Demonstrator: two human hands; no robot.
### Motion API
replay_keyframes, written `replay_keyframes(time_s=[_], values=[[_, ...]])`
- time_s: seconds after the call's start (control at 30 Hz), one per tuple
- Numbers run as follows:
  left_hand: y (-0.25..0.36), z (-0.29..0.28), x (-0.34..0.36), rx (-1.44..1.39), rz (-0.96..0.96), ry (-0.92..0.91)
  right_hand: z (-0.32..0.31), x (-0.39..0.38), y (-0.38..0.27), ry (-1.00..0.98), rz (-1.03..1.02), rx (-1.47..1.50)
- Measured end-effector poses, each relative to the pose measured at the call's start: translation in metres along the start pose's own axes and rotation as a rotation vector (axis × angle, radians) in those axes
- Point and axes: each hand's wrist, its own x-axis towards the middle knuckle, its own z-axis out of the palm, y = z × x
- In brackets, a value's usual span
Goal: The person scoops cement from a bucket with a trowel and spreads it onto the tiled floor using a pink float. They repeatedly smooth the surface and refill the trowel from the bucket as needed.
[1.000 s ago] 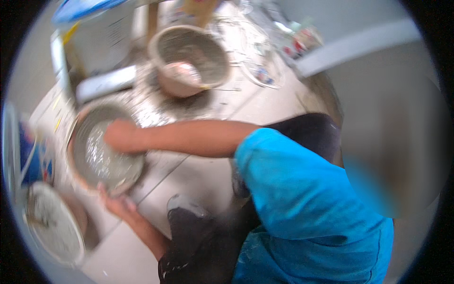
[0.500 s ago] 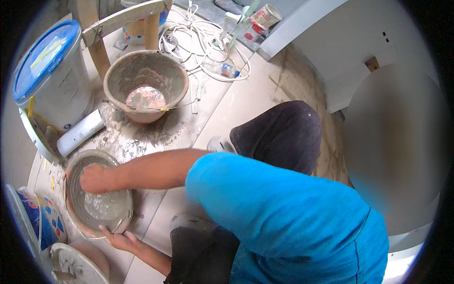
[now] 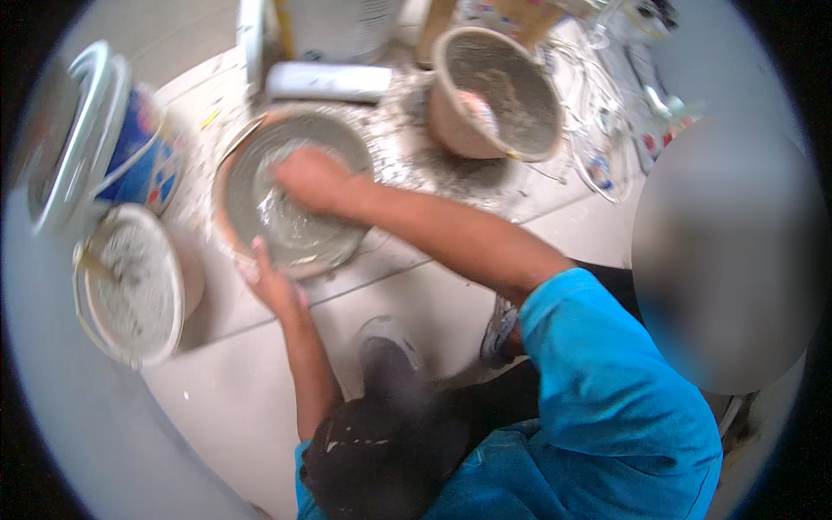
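Observation:
A round bucket [image 3: 354, 143] with wet grey mix in it stands on the tiled floor, its inner wall smeared grey. Into it reaches my right hand [image 3: 316, 178], closed like a fist and low over the mix; what its fingers hold, if anything, is hidden and blurred. My left hand [image 3: 276, 282] grips the near side of the bucket at the rim, one finger pointing up along the wall. Shiny wet mix shows beside my right hand.
A second dirty bucket [image 3: 446, 104] is at the back right, near tangled white cable [image 3: 598, 95]. A white roll [image 3: 329, 81] lies behind. To the left are a bucket of grey mix [image 3: 143, 299] with a handle sticking out and a blue patterned pail [image 3: 143, 160].
The view has turned, so the buckets appear farther right and higher. My right hand stays inside the bucket and my left stays at its rim.

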Motion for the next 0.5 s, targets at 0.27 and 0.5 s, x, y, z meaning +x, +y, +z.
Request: replay_keyframes(time_s=[0.27,0.5], values=[[-0.001,-0.012,0.007,0.014,0.135,0.013,-0.042,-0.017,0.011,-0.238,0.043,-0.186],[-0.003,-0.011,-0.007,0.747,0.709,0.153,-0.034,-0.028,-0.044,-0.197,0.112,0.143]])
